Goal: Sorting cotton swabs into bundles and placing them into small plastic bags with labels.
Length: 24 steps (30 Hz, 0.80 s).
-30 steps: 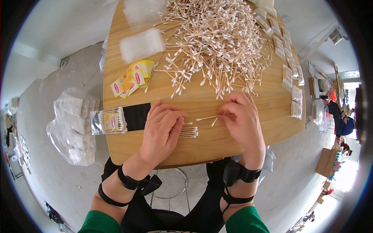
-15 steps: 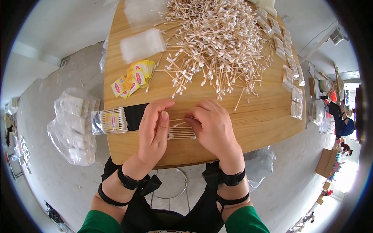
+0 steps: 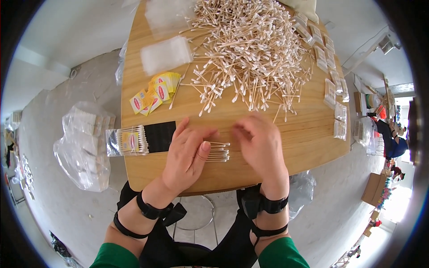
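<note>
A row of cotton swabs (image 3: 218, 154) lies side by side near the table's front edge. My left hand (image 3: 187, 152) lies over their left ends, fingers bent and thumb apart from the index finger; it grips nothing that I can see. Right of the row, my right hand (image 3: 263, 145) is raised with fingers curled inward. Its fingertips are smeared by motion, so whether they hold anything does not show. Beyond both hands is a big heap of loose cotton swabs (image 3: 254, 49). Left of my left hand, a black strip (image 3: 160, 136) adjoins a clear packet of cotton swabs (image 3: 131, 140) with a yellow card.
Yellow cards (image 3: 156, 93) and a stack of clear bags (image 3: 166, 55) lie on the table's left. Filled swab packets (image 3: 330, 91) line the right edge. A large plastic bag of packets (image 3: 87, 145) is beside the table. A round stool (image 3: 196, 216) stands below.
My right hand has moved right, away from the row of cotton swabs. My left hand has shifted slightly right over the row, its fingers now more bent.
</note>
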Available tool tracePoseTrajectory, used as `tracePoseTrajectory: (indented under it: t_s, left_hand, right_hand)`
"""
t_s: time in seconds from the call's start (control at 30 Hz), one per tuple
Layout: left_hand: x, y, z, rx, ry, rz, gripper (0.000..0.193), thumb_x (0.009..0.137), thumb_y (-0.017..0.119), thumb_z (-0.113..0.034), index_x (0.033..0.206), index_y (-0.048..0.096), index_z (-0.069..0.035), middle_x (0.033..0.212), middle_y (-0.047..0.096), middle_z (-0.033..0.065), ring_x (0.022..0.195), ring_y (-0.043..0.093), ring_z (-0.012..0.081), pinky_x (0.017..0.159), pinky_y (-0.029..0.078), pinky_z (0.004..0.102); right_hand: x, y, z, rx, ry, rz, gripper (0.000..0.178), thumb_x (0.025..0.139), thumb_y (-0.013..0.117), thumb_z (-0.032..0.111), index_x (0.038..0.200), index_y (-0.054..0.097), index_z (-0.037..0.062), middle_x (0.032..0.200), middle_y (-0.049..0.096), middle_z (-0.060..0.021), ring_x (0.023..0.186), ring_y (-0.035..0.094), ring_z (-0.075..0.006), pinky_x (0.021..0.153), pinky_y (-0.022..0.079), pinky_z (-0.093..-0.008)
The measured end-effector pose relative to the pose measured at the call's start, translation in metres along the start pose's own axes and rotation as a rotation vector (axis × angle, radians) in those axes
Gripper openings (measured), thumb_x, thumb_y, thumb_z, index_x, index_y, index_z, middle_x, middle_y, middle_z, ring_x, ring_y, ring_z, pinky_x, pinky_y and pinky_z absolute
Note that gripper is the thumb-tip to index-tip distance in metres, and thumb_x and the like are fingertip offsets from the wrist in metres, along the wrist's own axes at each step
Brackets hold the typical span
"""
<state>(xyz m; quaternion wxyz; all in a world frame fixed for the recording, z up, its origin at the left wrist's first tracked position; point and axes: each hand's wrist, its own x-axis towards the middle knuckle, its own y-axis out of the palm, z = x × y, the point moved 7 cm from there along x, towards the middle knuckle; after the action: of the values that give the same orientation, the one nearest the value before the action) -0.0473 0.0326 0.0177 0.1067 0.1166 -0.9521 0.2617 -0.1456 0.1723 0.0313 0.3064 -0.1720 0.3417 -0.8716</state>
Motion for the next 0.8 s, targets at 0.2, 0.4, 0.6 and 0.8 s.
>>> tracePoseTrajectory:
  t_s: [0.2, 0.4, 0.6, 0.8]
  left_hand:
    - [0.001, 0.006, -0.003, -0.039, 0.022, 0.116, 0.027, 0.11, 0.049, -0.027, 0.118, 0.065, -0.006, 0.101, 0.073, 0.0053, 0.1, 0.067, 0.0282, 0.116, 0.033, 0.0536]
    - [0.001, 0.005, -0.002, -0.079, 0.006, 0.1, 0.032, 0.111, 0.045, -0.027, 0.119, 0.064, -0.003, 0.106, 0.072, 0.01, 0.102, 0.066, 0.0308, 0.116, 0.035, 0.0534]
    - [0.0, -0.004, 0.0, -0.119, 0.001, -0.022, 0.026, 0.109, 0.05, -0.019, 0.12, 0.063, 0.001, 0.11, 0.069, 0.0164, 0.101, 0.064, 0.0367, 0.109, 0.044, 0.0527]
    - [0.0, -0.005, 0.0, -0.155, -0.044, -0.037, 0.027, 0.109, 0.051, -0.018, 0.122, 0.062, 0.004, 0.113, 0.067, 0.0192, 0.103, 0.062, 0.0396, 0.104, 0.046, 0.0474]
  right_hand:
    - [0.0, -0.023, -0.025, -0.25, 0.102, -0.33, 0.013, 0.084, 0.074, 0.003, 0.093, 0.065, 0.0057, 0.095, 0.064, -0.0121, 0.091, 0.062, -0.0354, 0.076, 0.05, -0.0465]
    - [-0.003, -0.024, -0.033, -0.162, 0.153, -0.322, 0.014, 0.086, 0.071, 0.0, 0.096, 0.063, 0.0045, 0.091, 0.066, -0.0113, 0.087, 0.064, -0.0352, 0.075, 0.05, -0.0449]
    - [-0.004, -0.028, -0.029, -0.146, 0.207, -0.285, 0.014, 0.085, 0.074, 0.003, 0.094, 0.063, 0.004, 0.09, 0.066, -0.0117, 0.085, 0.064, -0.0352, 0.075, 0.051, -0.0445]
    - [-0.004, -0.019, -0.025, -0.299, 0.171, -0.229, 0.013, 0.085, 0.076, 0.008, 0.089, 0.063, 0.004, 0.087, 0.065, -0.012, 0.087, 0.064, -0.0355, 0.075, 0.051, -0.0459]
